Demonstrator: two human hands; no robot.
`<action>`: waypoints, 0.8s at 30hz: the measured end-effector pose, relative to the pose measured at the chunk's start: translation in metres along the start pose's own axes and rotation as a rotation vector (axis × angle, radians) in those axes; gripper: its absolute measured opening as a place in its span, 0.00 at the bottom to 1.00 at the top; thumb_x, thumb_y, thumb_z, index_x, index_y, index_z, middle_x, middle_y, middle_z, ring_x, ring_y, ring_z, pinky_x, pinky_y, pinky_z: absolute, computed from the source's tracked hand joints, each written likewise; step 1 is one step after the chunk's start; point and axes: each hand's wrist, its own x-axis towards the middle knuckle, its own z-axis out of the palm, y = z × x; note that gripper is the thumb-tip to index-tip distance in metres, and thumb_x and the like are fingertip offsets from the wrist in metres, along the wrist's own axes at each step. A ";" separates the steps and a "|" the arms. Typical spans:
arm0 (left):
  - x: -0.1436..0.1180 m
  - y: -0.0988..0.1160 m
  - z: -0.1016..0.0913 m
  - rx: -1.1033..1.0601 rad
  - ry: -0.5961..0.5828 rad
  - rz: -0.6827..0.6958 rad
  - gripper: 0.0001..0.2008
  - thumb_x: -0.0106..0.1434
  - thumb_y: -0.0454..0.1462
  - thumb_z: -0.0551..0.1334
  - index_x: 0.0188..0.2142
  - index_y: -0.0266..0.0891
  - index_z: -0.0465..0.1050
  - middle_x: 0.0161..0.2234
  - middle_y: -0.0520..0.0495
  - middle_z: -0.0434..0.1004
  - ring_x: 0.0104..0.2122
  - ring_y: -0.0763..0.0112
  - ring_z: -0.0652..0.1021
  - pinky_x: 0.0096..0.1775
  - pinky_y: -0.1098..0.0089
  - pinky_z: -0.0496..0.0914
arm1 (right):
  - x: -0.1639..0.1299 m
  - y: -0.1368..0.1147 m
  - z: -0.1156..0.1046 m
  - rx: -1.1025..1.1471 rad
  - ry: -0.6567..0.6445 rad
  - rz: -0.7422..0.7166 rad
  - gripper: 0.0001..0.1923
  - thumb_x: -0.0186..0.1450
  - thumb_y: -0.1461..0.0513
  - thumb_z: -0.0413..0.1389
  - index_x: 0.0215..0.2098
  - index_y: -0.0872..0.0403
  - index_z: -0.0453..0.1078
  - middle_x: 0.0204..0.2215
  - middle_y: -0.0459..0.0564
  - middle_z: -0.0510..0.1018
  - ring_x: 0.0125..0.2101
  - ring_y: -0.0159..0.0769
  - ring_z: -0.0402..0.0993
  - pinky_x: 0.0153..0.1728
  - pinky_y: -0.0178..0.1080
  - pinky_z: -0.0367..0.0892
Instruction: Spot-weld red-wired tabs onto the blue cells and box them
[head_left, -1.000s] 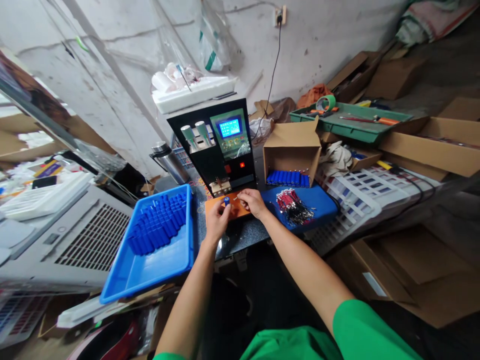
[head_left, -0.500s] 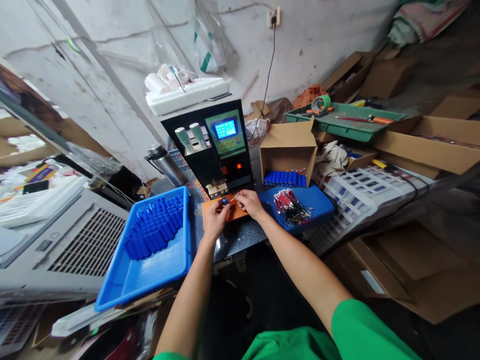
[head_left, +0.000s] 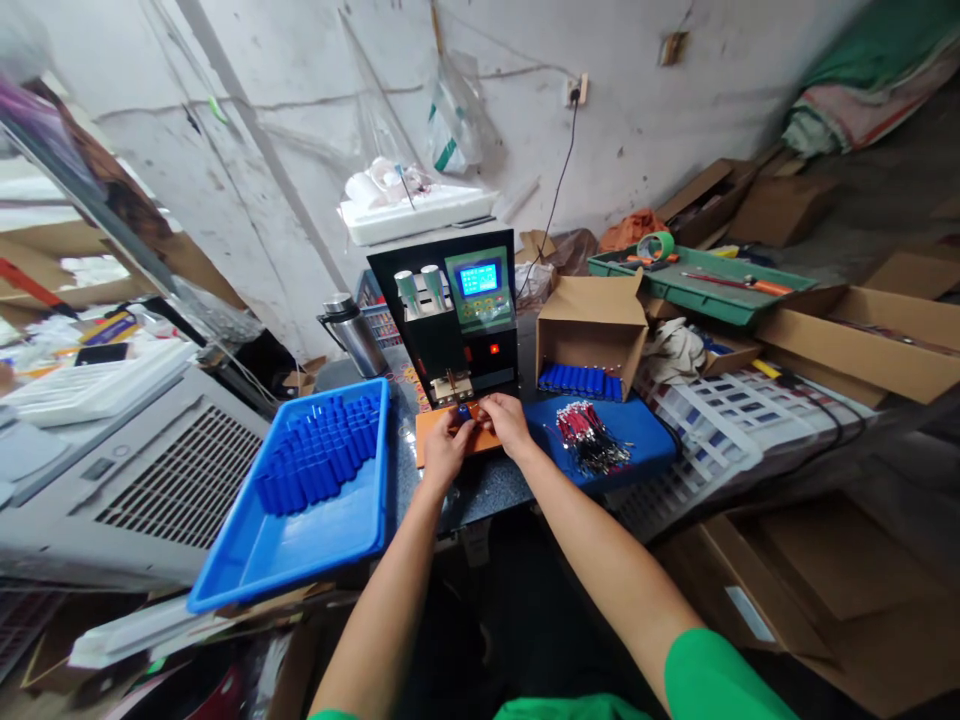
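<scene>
1. Left hand (head_left: 445, 447) pinches a small blue cylindrical battery cell (head_left: 464, 411), fingers closed round it, on the flat orange pad (head_left: 431, 447).
2. Right hand (head_left: 507, 423) touches the cell's other side, fingers curled; what it grips is unclear.
3. Cell sits under the black boxy spot welder (head_left: 457, 330); its axis is too small to tell.
4. Glossy blue plastic tray (head_left: 300, 535) of upright cells lies to the left on the table (head_left: 487, 480).

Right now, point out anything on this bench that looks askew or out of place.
The blue tray sits tilted and juts past the bench edge at the near left, its cells crowded at the far end. The red wires lie in a loose tangle. Both hands, left hand and right hand, hold a cell at the machine.
</scene>
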 end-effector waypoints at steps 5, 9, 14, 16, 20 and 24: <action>-0.002 -0.001 0.000 -0.020 0.002 -0.003 0.17 0.61 0.45 0.63 0.46 0.38 0.76 0.36 0.46 0.82 0.33 0.66 0.79 0.38 0.68 0.72 | 0.007 0.010 0.006 -0.119 0.035 -0.094 0.11 0.54 0.54 0.55 0.21 0.52 0.67 0.21 0.45 0.72 0.24 0.33 0.68 0.25 0.33 0.65; -0.002 0.000 0.000 -0.023 0.015 0.006 0.17 0.61 0.44 0.63 0.47 0.37 0.76 0.39 0.45 0.82 0.35 0.64 0.80 0.41 0.66 0.73 | 0.009 0.012 0.009 -0.258 0.035 -0.136 0.10 0.55 0.55 0.54 0.22 0.52 0.68 0.22 0.45 0.73 0.27 0.34 0.70 0.28 0.33 0.65; -0.002 -0.001 0.001 -0.032 0.022 0.012 0.18 0.61 0.44 0.63 0.47 0.37 0.77 0.38 0.46 0.82 0.33 0.66 0.79 0.39 0.67 0.72 | 0.006 0.008 0.011 -0.334 0.040 -0.151 0.10 0.56 0.56 0.53 0.22 0.52 0.69 0.22 0.45 0.74 0.27 0.35 0.70 0.27 0.34 0.63; -0.002 -0.002 0.002 -0.033 0.029 0.003 0.18 0.61 0.44 0.62 0.47 0.37 0.77 0.36 0.47 0.81 0.31 0.68 0.78 0.36 0.68 0.72 | 0.006 0.006 0.013 -0.320 0.033 -0.153 0.09 0.56 0.57 0.53 0.22 0.52 0.68 0.22 0.45 0.75 0.27 0.35 0.70 0.28 0.34 0.63; -0.002 -0.004 0.002 -0.023 0.048 -0.001 0.18 0.61 0.44 0.62 0.47 0.37 0.77 0.36 0.46 0.81 0.29 0.68 0.77 0.35 0.69 0.72 | 0.005 0.006 0.014 -0.307 0.030 -0.158 0.08 0.57 0.57 0.54 0.22 0.52 0.68 0.22 0.45 0.74 0.27 0.35 0.69 0.28 0.34 0.62; -0.002 -0.005 0.002 -0.014 0.051 -0.005 0.18 0.61 0.44 0.62 0.47 0.37 0.76 0.35 0.46 0.81 0.29 0.68 0.78 0.34 0.69 0.72 | 0.004 0.004 0.013 -0.340 0.040 -0.140 0.09 0.57 0.56 0.55 0.23 0.52 0.68 0.23 0.46 0.75 0.27 0.35 0.69 0.28 0.34 0.62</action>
